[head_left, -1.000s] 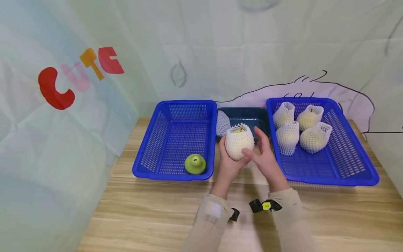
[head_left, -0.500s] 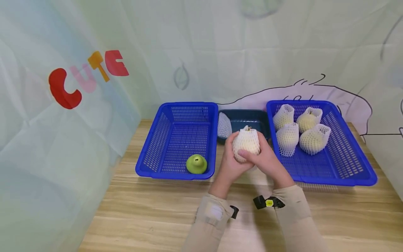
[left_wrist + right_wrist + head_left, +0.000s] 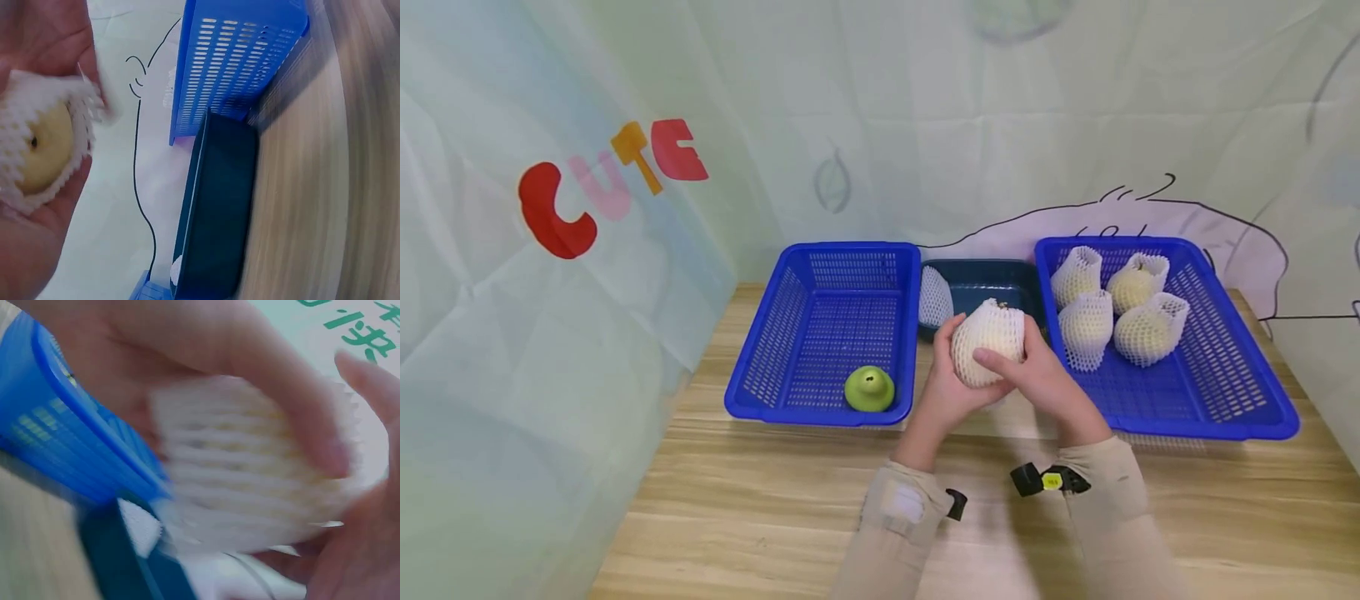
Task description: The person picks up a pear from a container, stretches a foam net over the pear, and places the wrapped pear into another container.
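Observation:
A pale pear (image 3: 976,346) in a white foam net sleeve (image 3: 206,469) is held between both hands over the gap between the baskets. My left hand (image 3: 946,392) cups it from the left and below. My right hand (image 3: 1051,382) grips its right side, with the thumb laid across the front of the net. A stem pokes out at the sleeve's upper end in the head view. Through the net's opening in the left wrist view, the pear's yellowish skin (image 3: 53,153) shows.
A blue basket (image 3: 752,333) at left holds a green pear-shaped thing (image 3: 869,390). The right blue basket (image 3: 1232,333) holds several net-wrapped pears (image 3: 1150,329). Between them, a dark green bin (image 3: 992,271) contains a foam net (image 3: 935,297). All stand on a wooden table (image 3: 760,508).
My right hand has closed in from spread fingers to a grip on the wrapped pear. The pear has shifted slightly right and tilted, its stem end now leaning right.

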`<state>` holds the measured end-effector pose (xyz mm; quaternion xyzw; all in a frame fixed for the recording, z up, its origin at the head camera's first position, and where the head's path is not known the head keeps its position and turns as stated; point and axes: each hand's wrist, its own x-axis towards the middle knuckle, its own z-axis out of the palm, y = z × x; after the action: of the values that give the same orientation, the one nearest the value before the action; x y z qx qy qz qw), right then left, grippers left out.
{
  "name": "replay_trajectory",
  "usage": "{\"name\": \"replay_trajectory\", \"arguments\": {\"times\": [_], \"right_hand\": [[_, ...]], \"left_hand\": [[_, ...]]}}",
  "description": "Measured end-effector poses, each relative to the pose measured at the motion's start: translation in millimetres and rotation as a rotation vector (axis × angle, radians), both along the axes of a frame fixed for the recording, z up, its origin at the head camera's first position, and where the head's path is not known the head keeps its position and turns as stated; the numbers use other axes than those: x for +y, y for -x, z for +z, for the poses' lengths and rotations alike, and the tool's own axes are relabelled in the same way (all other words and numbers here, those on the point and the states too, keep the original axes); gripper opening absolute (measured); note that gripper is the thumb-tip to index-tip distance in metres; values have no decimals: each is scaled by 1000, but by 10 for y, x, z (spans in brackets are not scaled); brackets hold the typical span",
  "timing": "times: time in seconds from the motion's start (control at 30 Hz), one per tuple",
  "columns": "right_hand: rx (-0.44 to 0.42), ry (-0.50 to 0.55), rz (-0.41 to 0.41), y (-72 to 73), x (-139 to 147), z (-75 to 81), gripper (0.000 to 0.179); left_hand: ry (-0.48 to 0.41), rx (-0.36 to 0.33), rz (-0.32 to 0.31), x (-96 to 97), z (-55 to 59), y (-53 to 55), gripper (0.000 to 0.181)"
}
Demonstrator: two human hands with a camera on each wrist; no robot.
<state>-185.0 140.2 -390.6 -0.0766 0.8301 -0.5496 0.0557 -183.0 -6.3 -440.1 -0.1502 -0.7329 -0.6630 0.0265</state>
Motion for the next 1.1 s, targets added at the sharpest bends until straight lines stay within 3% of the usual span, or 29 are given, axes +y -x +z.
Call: {"name": "replay_trajectory", "arguments": {"times": [0.13, 0.33, 0.5, 0.6, 0.67, 0.73, 0.87, 0.97, 1.1], "right_hand": [[3, -150, 112, 70, 101, 147, 95], [41, -197, 251, 161, 233, 269, 100], [78, -190, 247, 164, 257, 288, 89], [82, -175, 210, 151, 271, 309, 77], [84, -193, 183, 162, 320, 349, 71], [102, -265, 152, 199, 435, 437, 71], [94, -508, 110, 379, 845, 652, 77], [46, -641, 181, 533, 1167, 653, 78], [-44, -724, 332, 644, 1423, 406, 78]], "left_hand": [[44, 39, 55, 0, -20, -8, 99], [129, 166, 90, 50, -36, -8, 101], [215, 378, 93, 89, -55, 22, 97], [250, 453, 91, 108, -41, 30, 97], [277, 438, 67, 100, -7, 23, 102], [349, 371, 53, 66, 55, 10, 107], [608, 210, 100, -100, 113, 44, 94], [786, 137, 184, -252, 42, 95, 72], [855, 90, 248, -372, -110, 126, 55]]}}
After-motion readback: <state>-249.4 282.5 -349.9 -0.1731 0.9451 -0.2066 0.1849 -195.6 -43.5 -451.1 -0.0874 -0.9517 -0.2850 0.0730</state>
